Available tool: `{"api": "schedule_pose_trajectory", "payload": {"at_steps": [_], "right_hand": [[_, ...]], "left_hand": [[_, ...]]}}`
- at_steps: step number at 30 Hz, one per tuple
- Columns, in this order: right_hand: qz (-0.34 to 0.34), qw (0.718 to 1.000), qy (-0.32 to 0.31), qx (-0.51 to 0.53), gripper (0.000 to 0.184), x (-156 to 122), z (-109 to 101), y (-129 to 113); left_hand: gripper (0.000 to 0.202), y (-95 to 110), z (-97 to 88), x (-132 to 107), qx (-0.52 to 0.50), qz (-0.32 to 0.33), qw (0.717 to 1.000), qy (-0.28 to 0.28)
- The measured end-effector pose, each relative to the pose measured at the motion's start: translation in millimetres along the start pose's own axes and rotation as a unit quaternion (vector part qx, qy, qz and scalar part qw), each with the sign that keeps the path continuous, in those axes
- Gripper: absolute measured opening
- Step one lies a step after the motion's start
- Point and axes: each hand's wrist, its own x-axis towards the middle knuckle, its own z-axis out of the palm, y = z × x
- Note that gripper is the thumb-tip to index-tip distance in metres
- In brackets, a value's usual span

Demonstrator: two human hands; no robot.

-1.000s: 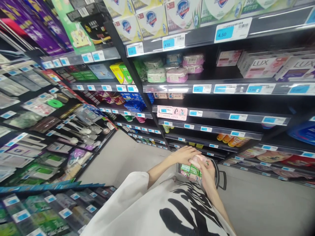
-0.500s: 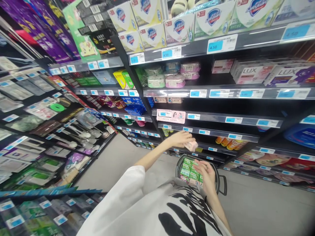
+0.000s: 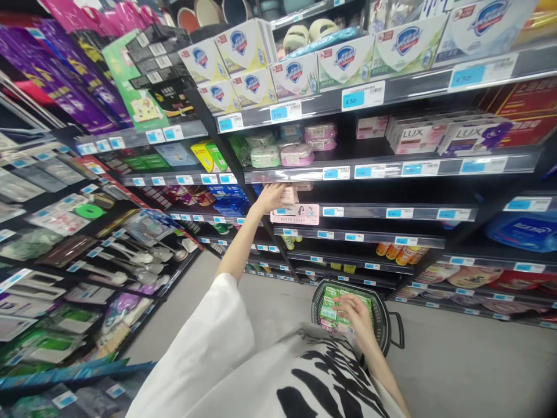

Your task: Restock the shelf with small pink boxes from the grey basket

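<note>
The shelf lip [image 3: 304, 173] overhangs the pink packs [image 3: 289, 194]; open floor [image 3: 270, 302] lies left of the basket [image 3: 384, 316].

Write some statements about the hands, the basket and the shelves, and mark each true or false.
1. The left hand is raised to a shelf and touches a pink box. True.
2. The basket has nothing in it. False: green packs lie in it.
3. The right hand rests on the green packs in the basket. True.
4. The price tags on the shelf edges are red. False: they are blue and white.
</note>
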Motion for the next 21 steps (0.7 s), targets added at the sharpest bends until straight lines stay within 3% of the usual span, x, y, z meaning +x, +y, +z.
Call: {"api": "schedule_pose_trajectory", "payload": {"at_steps": [5, 9, 21], "right_hand": [[-0.006, 1.000, 0.003, 0.003, 0.045, 2.4, -0.9, 5.9], [-0.002, 1.000, 0.019, 0.008, 0.045, 3.1, -1.0, 4.6], [0.014, 0.999, 0.036, 0.017, 0.044, 14.9, -4.2, 9.6]], "left_hand": [[0.080, -32.6, 12.2, 16.3, -0.002, -0.079, 0.997, -0.014], [0.086, -51.8, 19.2, 26.1, -0.007, -0.091, 0.996, -0.024], [0.077, -76.0, 42.1, 32.7, -0.039, -0.103, 0.992, -0.061]]}}
